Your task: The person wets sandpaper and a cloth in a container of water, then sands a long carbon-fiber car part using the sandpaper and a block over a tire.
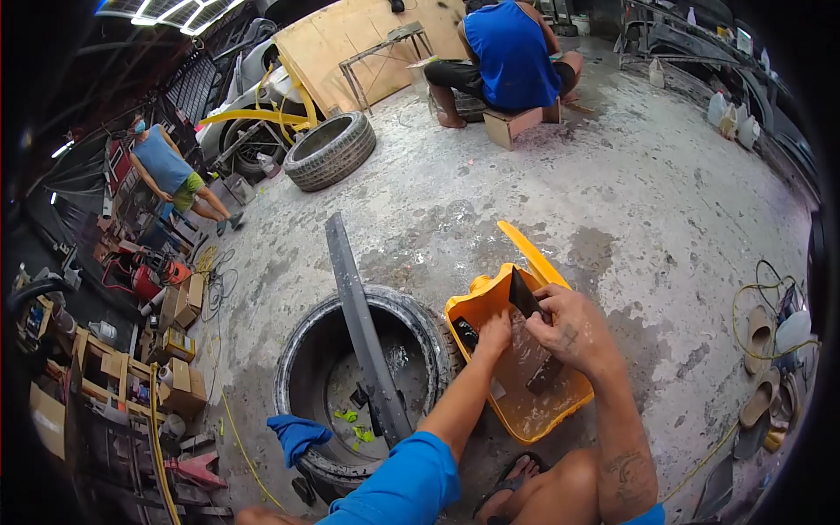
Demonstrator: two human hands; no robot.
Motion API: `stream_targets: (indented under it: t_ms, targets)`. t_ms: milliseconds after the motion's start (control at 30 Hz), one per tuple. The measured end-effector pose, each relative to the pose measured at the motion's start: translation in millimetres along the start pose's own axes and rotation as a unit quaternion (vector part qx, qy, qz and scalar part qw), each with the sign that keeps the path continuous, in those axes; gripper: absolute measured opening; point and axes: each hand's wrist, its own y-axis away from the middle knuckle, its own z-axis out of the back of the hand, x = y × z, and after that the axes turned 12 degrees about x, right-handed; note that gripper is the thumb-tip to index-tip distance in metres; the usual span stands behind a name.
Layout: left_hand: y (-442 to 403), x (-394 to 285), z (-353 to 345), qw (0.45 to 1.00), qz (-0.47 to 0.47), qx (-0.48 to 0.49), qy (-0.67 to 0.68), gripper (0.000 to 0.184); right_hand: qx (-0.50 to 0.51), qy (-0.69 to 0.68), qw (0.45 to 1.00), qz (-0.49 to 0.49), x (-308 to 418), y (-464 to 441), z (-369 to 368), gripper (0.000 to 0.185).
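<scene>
- Yellow plastic forms the open container (477, 306) in front of you, and cloudy liquid (525, 400) lies in it.
- Your right hand (569, 325) grasps a dark flat piece (522, 296), pinched between thumb and fingers; the piece is tilted over the opening, towards the container's far end.
- Your left hand (493, 335) reaches inside the container, near that piece. Its fingertips are hidden, so I cannot tell whether it grasps anything.
- The flat piece looks thin and light, probably a little flexible, and would be slippery if wet. A broad thumb pressed on its face should hold better than a pinch at the edge.
- 1 dark block (543, 374) is inside the container, at its near half. It looks compact and fairly firm; gripping it across its narrow sides seems surest, as wet faces may slide.
- Left of the container is 1 tyre (289, 376), with 1 long dark strip (360, 319) lying across it. The strip seems stiff but light, easiest to balance from mid-length.
- A soft blue cloth (297, 436) drapes over the tyre's side away from the container.
- Beyond the container, 1 person (512, 61) in a blue top sits facing away from you.
</scene>
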Motion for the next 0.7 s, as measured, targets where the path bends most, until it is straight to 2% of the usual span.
stream_targets:
  t_ms: [33, 267, 300, 333, 400, 467, 533, 600, 667, 700]
  targets:
    - [1, 0, 0, 1.000, 0.002, -0.005, -0.002, 0.057, 0.002, 0.007, 1.000, -0.006, 2, -2, -1, 0.028]
    - [42, 0, 9, 0.982, -0.147, -0.068, -0.101, 0.041, 0.026, 0.012, 0.999, 0.022, 2, -10, -14, 0.027]
    - [102, -25, 47, 0.984, -0.134, -0.066, -0.095, 0.041, 0.024, 0.009, 0.999, 0.031, 7, -10, -13, 0.027]
    - [157, -60, 97, 0.996, -0.055, -0.060, -0.031, 0.041, 0.022, 0.004, 0.999, 0.040, 10, -10, -15, 0.026]
    - [220, -29, 121, 0.978, -0.143, -0.112, 0.099, 0.038, 0.031, -0.007, 0.998, 0.056, 15, -12, -26, 0.029]
    - [315, -26, 156, 0.980, 0.002, -0.108, 0.166, 0.040, 0.031, -0.014, 0.996, 0.079, 27, -14, -38, 0.031]
    - [391, 14, 152, 0.963, 0.003, -0.148, 0.223, 0.042, 0.086, -0.038, 0.994, 0.063, 44, -13, -52, 0.031]
    - [458, 92, 121, 0.987, 0.051, -0.144, 0.056, 0.044, 0.085, -0.003, 0.992, 0.093, 47, -17, -75, 0.033]
    - [523, 118, 102, 0.969, 0.165, -0.122, 0.138, 0.046, 0.136, 0.085, 0.981, 0.113, 58, -16, -95, 0.033]
    - [543, 118, 97, 0.967, 0.166, -0.132, 0.143, 0.046, 0.162, 0.064, 0.978, 0.112, 74, -9, -104, 0.033]
